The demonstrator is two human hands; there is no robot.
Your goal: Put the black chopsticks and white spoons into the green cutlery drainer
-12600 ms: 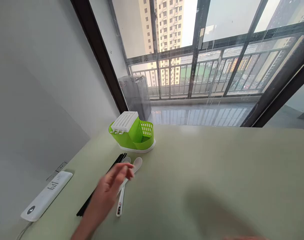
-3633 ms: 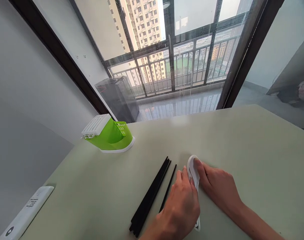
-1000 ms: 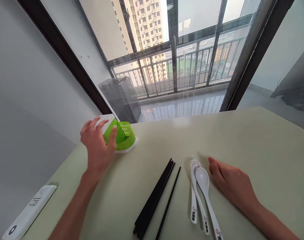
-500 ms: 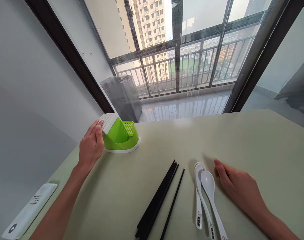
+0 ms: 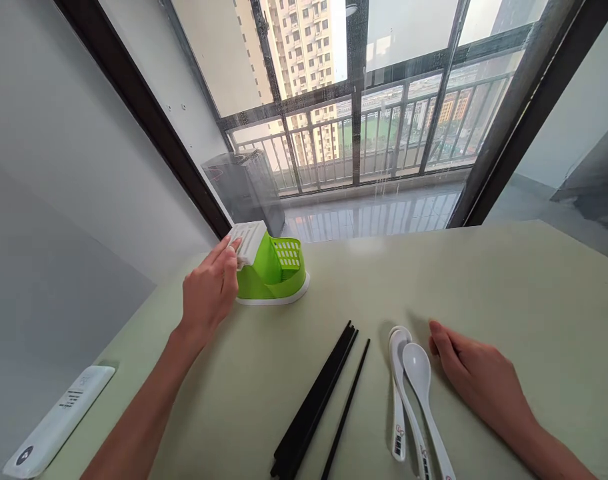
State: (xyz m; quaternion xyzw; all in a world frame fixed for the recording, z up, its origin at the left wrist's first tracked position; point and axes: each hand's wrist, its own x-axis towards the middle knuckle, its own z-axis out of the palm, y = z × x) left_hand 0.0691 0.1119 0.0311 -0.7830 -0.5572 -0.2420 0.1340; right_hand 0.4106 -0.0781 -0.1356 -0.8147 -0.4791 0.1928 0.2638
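Note:
A green cutlery holder [image 5: 277, 270] with a white slotted top and white base stands at the far left of the pale green table [image 5: 484, 280]. My left hand [image 5: 209, 297] grips its left side, fingertips on the white top. Several black chopsticks [image 5: 317, 400] lie diagonally in the middle of the table, one a little apart to the right. Two white spoons [image 5: 414, 387] lie side by side to their right, bowls pointing away from me. My right hand [image 5: 477, 380] rests flat on the table just right of the spoons, holding nothing.
A white remote-like device [image 5: 59, 420] lies at the table's near left edge by the grey wall. Beyond the table is a large window with a balcony railing, and a grey bin [image 5: 244, 187] stands behind the glass.
My left hand reached the green holder, took hold of its left side and slid it to the right, towards the chopsticks. My right hand has stayed beside the spoons.

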